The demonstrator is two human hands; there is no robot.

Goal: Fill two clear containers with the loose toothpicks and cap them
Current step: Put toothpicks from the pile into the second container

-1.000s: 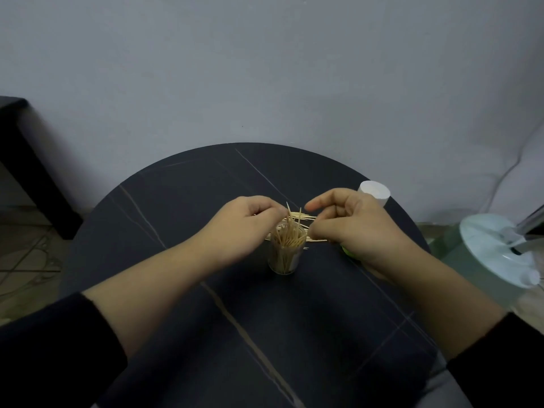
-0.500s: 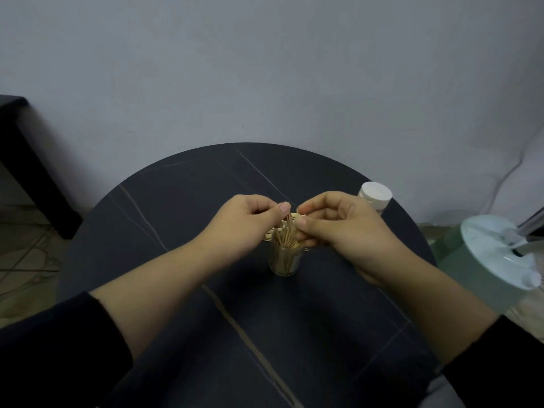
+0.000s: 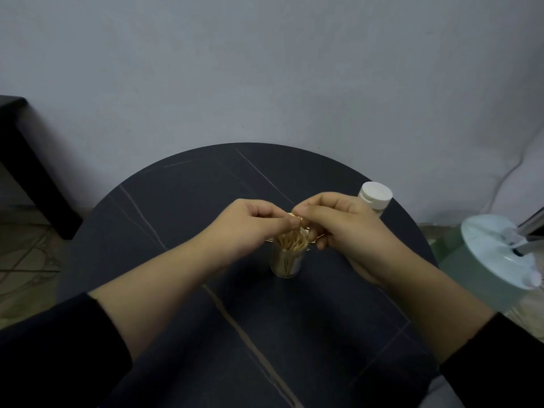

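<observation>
Broadly, a grey wall (image 3: 265, 69) backs a round dark table (image 3: 182, 231) with pale veins, and the clear container (image 3: 287, 265) stands upright near the table's middle. Well to the left of the container is a black piece of furniture (image 3: 26, 160). Well to its right, off the table, sits a pale green tub with a white lid (image 3: 494, 254).

Both forearms in dark sleeves (image 3: 59, 343) reach in from either side of the container. The right hand (image 3: 344, 228) partly hides a second, white-capped container (image 3: 375, 195) standing behind and right of the clear one. The left hand (image 3: 247, 228) and the right hand meet just above its open mouth, fingers curled, fingertips pinching a few toothpicks (image 3: 291, 244).

The container is uncapped and packed with upright toothpicks, tips splayed above the rim. A few loose toothpicks (image 3: 307, 230) lie just behind it, mostly hidden by the hands.
</observation>
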